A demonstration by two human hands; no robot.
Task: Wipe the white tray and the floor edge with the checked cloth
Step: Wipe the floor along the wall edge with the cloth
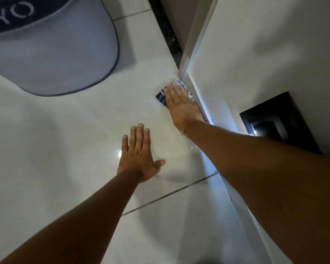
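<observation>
My right hand [180,104] lies flat on the blue and white checked cloth [161,98], pressing it onto the pale floor tiles right where the floor meets the white wall base [193,92]. Most of the cloth is hidden under the palm; a dark corner sticks out on the left and a white bit shows past the fingertips. My left hand [138,156] rests flat on the tiles, fingers spread, holding nothing, a short way nearer than the cloth. No white tray is in view.
A grey bath mat [51,52] with a dark band lies at the upper left. A black strip [164,21] runs along a doorway at the top. A black square panel [276,121] sits in the white wall on the right. Glossy tiles with grout lines cover the floor.
</observation>
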